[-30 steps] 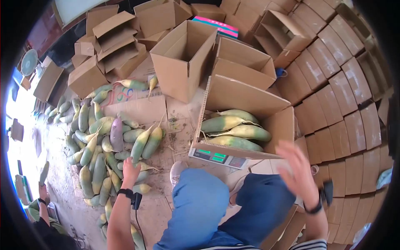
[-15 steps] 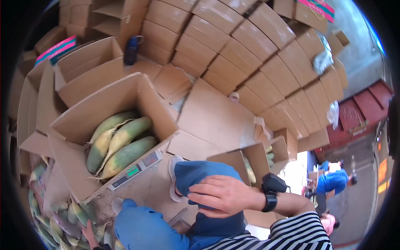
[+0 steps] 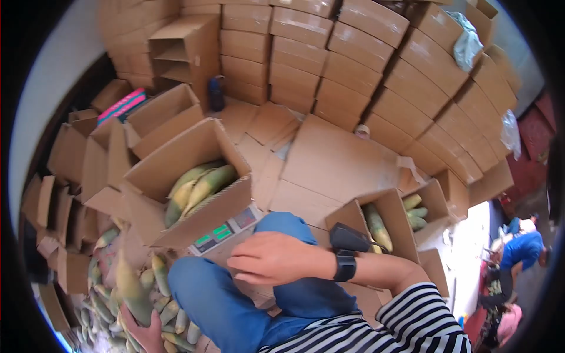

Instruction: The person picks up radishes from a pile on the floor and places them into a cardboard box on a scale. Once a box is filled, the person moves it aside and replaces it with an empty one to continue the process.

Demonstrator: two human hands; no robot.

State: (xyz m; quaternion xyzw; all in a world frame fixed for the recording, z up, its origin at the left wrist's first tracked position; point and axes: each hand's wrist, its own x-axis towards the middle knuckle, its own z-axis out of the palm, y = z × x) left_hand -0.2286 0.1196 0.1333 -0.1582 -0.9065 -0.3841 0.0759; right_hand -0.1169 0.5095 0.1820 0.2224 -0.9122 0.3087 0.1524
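Observation:
My left hand (image 3: 144, 334) grips the lower end of a large pale-green radish (image 3: 132, 288), which points up above a pile of similar radishes (image 3: 168, 317) at the lower left. My right hand (image 3: 268, 257) lies over my bent knee, fingers loosely stretched, holding nothing; a dark watch (image 3: 345, 266) is on its wrist. Ahead of my knees, an open cardboard box (image 3: 200, 226) holds several thick green-and-white radishes (image 3: 206, 182). The box stands on a scale (image 3: 226, 230) with lit green displays.
Two open boxes with radishes, one a near box (image 3: 393, 220), stand to the right. Stacked cartons (image 3: 353, 65) form a wall behind flattened cardboard (image 3: 335, 165). Empty boxes (image 3: 97, 159) crowd the left. A dark bottle (image 3: 216, 94) stands at the back. People (image 3: 521, 253) work at the far right.
My left hand has taken hold of a radish from the pile and raised it. The view has turned, so the boxes appear shifted. My right hand stays over the knee.

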